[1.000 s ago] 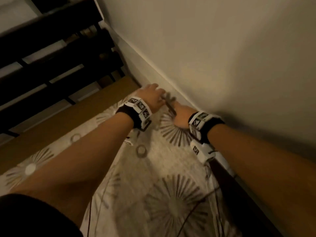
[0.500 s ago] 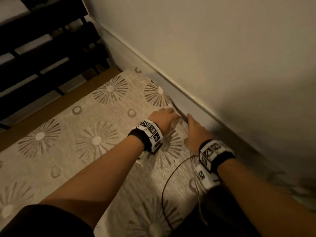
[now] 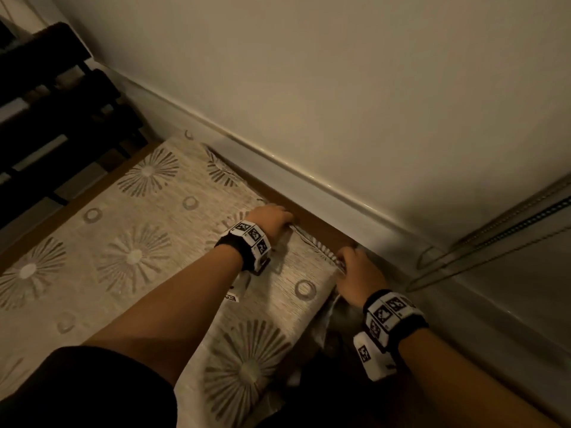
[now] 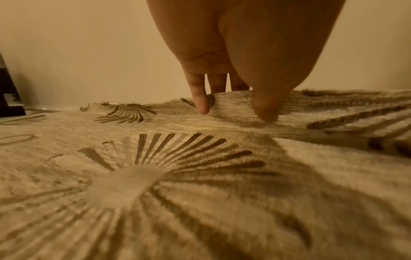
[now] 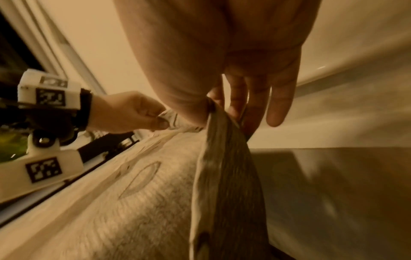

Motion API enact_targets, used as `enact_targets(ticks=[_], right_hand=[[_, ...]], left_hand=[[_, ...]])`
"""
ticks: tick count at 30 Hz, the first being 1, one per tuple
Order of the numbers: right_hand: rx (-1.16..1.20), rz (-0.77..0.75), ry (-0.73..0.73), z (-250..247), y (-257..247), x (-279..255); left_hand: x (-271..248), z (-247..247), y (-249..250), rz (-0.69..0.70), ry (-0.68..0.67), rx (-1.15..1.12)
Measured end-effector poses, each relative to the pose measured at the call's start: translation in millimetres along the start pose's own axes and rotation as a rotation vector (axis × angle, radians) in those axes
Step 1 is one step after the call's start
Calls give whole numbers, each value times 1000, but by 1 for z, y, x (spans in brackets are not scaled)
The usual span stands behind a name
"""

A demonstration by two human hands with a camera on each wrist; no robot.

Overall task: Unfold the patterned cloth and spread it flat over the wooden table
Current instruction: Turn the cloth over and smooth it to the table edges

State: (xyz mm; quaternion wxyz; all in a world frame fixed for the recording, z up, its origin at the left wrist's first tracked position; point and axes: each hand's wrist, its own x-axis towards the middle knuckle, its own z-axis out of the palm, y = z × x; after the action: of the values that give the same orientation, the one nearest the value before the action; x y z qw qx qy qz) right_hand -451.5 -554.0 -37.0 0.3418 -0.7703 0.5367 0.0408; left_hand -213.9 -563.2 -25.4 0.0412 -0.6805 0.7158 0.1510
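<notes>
The beige patterned cloth with starburst and ring motifs lies spread over the wooden table, whose bare strip shows along the wall side. My left hand pinches the cloth's far edge between thumb and fingers, lifting it slightly. About a hand's width to its right, my right hand grips the same edge at the table's right corner; the cloth hangs down from that grip. The edge is stretched taut between both hands.
A pale wall with a white baseboard runs close behind the table. Dark slatted furniture stands at the far left. A window frame sits at the right. The table's right edge drops off under my right wrist.
Both hands have slid right along the wall-side edge of the cloth toward the table's right corner and moved apart. A strip of bare wood now shows by the wall.
</notes>
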Motion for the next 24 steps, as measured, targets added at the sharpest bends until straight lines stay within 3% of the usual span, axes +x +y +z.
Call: enact_targets(ticks=[3, 11, 15, 17, 19, 21, 24], right_hand=[[105, 32, -12, -11, 25, 1], [341, 130, 176, -31, 61, 56], [303, 255, 30, -21, 68, 60], [194, 199, 63, -17, 66, 57], [297, 36, 155, -14, 58, 57], [400, -114, 84, -8, 50, 58], [348, -106, -18, -7, 39, 60]], left_hand=[[12, -10, 1, -38, 78, -80], [61, -24, 10, -155, 248, -218], [61, -2, 14, -258, 11, -235], [59, 11, 11, -226, -82, -134], [55, 18, 8, -182, -81, -72], [52, 25, 7, -150, -26, -60], [52, 30, 9, -85, -47, 24]])
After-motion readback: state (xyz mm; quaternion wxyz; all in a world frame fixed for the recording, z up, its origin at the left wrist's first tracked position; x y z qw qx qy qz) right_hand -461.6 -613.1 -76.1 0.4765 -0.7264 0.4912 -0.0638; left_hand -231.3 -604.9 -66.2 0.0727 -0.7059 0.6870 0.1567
